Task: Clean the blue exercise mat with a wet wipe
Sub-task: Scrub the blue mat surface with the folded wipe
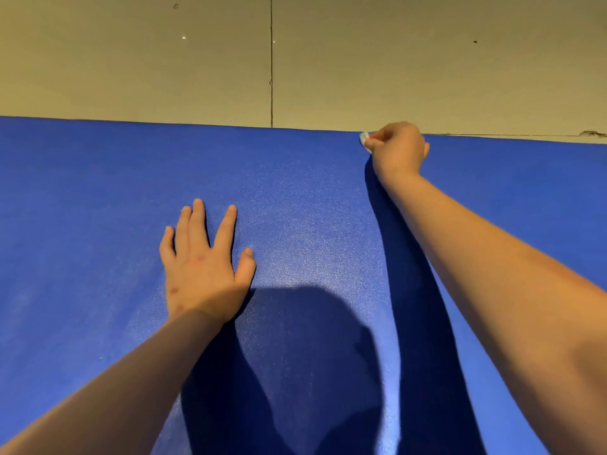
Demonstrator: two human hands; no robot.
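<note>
The blue exercise mat (98, 198) fills the lower two thirds of the head view, its far edge running across the frame. My left hand (203, 261) lies flat on the mat with fingers spread and straight. My right hand (399, 149) reaches to the mat's far edge with fingers curled round a small white wet wipe (364, 139). Only a corner of the wipe shows at the left of the fist, touching the mat.
Beyond the mat lies a beige tiled floor (164, 60) with a dark joint line (271, 60) running away from me. Shadows of my head and arms fall on the mat's near part.
</note>
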